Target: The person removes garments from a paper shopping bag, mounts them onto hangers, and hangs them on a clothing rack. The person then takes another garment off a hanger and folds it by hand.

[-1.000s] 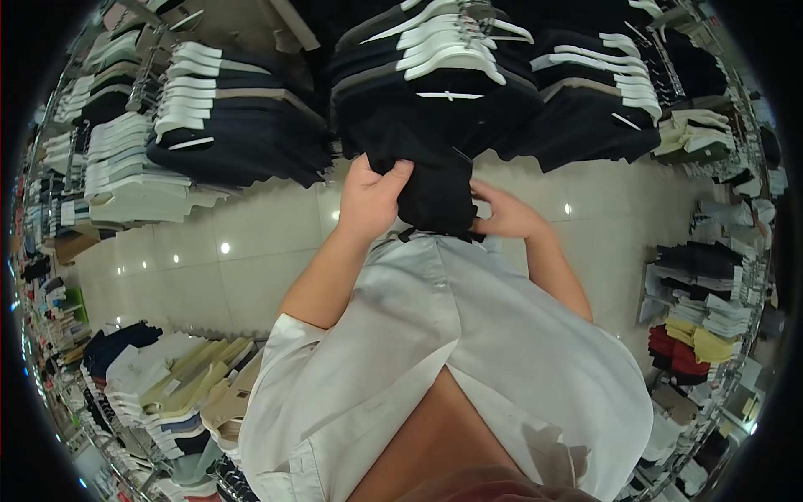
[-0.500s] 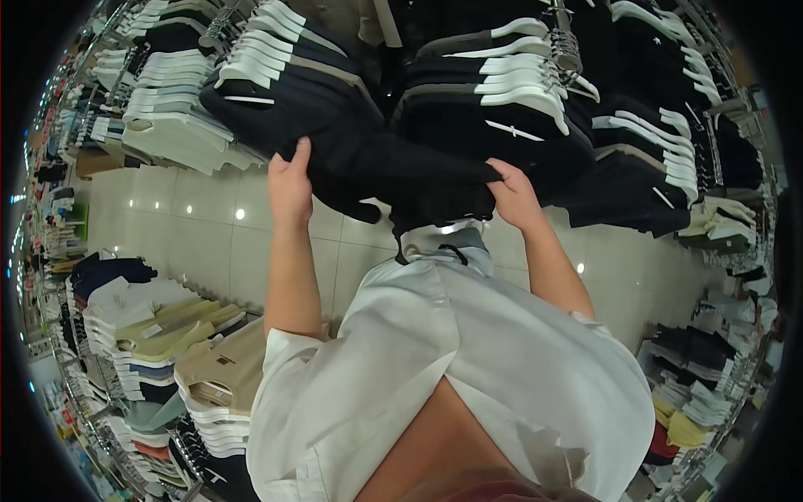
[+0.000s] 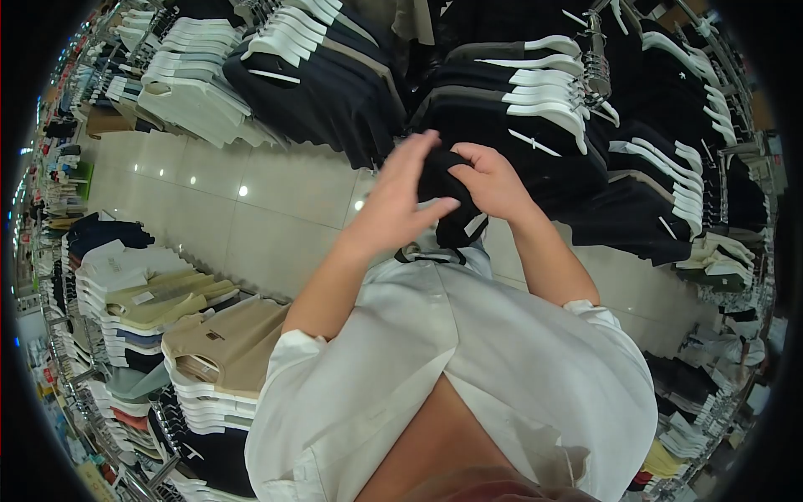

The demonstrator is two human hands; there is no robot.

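One black garment [image 3: 437,178] — partly hidden

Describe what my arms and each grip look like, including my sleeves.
Your arms have loose, short white sleeves, with bare forearms below them. Neither the left grip nor the right grip is gloved, and no watch or bracelet shows. The left one is blurred, so I can't judge fine details such as rings.
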